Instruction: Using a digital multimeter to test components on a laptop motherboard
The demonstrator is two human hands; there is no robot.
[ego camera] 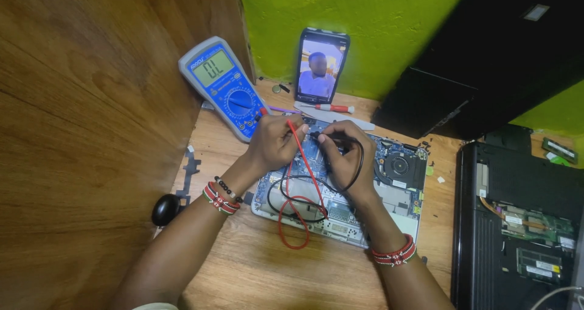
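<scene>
- Blue multimeter [222, 86] is propped against the wooden side panel at the back left of the worktop [255, 267], screen facing the wearer.
- Just right of it a phone [321, 65] stands upright against the green wall, a small red-handled screwdriver [333, 108] lying flat at its foot.
- Opened laptop base [365, 188] sits mid-worktop, its bare circuit board up and the fan [400, 164] at its right end.
- Left hand [277, 143] is pinched shut on the red probe [297, 134]; the probe slants from upper left down towards the board, tip lowest.
- Right hand [344, 152] is closed round the black probe [325, 138], which lies nearly level, tip pointing left at the red one.
- Both tips meet close together over the board's upper edge; the fingers hide the exact contact spot.
- Red and black leads loop loosely across the board beneath the wrists.
- Another stripped laptop [517, 219] lies at the right; a black mouse [165, 209] rests at the left.
</scene>
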